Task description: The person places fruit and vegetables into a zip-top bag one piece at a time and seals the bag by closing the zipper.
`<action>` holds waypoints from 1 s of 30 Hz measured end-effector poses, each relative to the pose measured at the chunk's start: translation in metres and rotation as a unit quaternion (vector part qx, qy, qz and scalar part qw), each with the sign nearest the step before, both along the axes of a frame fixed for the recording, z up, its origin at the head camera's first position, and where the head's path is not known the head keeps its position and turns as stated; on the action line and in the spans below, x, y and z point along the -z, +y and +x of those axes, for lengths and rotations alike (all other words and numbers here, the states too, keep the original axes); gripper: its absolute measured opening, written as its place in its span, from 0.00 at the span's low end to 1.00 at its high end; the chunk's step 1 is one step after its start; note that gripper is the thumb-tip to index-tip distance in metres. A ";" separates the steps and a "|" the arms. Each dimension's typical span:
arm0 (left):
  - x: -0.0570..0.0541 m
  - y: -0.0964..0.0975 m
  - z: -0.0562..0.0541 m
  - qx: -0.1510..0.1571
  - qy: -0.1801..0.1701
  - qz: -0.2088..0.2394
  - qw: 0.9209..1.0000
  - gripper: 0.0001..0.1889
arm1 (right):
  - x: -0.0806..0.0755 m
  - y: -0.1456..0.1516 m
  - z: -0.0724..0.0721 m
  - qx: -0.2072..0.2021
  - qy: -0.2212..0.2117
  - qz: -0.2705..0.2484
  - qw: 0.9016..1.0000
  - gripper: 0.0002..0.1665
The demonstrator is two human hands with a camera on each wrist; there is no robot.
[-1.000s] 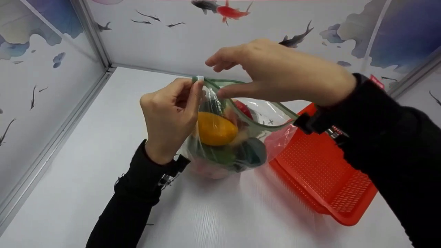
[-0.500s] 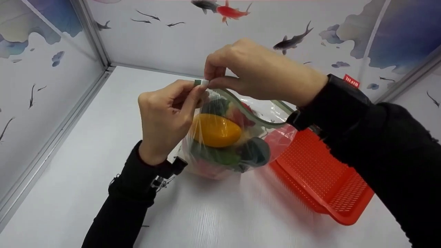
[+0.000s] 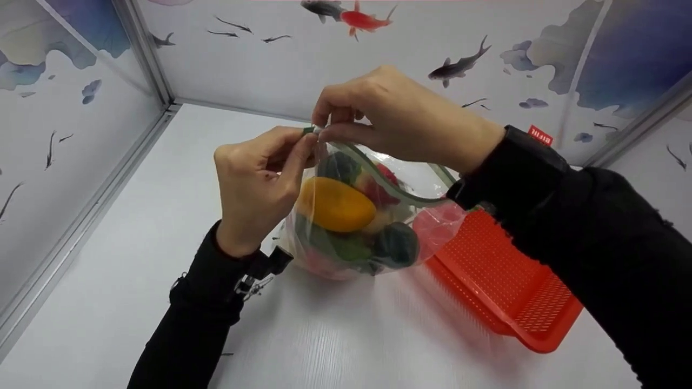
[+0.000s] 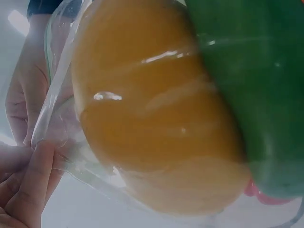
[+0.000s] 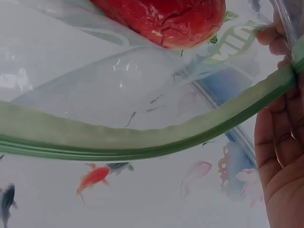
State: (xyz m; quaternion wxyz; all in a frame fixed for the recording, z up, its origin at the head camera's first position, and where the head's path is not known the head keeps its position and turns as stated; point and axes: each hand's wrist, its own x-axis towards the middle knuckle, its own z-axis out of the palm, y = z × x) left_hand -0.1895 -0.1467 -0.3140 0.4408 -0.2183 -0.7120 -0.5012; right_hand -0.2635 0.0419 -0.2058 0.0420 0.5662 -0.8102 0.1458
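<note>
A clear zip bag [image 3: 419, 201] with a green rim stands on the table, its mouth gaping on the right. My left hand [image 3: 257, 181] pinches its upper left corner. Against that corner, my right hand [image 3: 403, 121] pinches the small white slider [image 3: 317, 129], mostly covered by fingertips. Inside the bag lies a yellow, mango-shaped fruit [image 3: 338, 205], filling much of the left wrist view. A long green piece [image 4: 259, 95] presses beside it. Also bagged are a dark green rounded piece [image 3: 397, 244] and a red wrinkled piece [image 5: 171, 21]; their kinds are unclear.
A red perforated plastic basket [image 3: 497, 275] sits right of the bag, partly under my right forearm. White panels [image 3: 259, 65] printed with fish close off the back and sides of the white table [image 3: 324, 335].
My right hand has come down and left from above the bag, its fingers closing at the slider beside my left hand. The left hand has barely moved.
</note>
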 end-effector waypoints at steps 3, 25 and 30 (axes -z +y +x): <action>-0.001 -0.001 0.000 0.002 0.000 0.005 1.000 0.04 | 0.000 -0.002 0.001 0.014 0.014 0.002 1.000 0.10; 0.005 -0.031 -0.001 0.032 -0.060 0.107 0.992 0.05 | 0.001 0.037 0.004 0.102 0.025 0.071 0.992 0.09; 0.009 -0.040 -0.002 0.040 -0.065 0.126 0.989 0.04 | 0.004 0.052 -0.002 0.114 0.024 0.069 0.991 0.07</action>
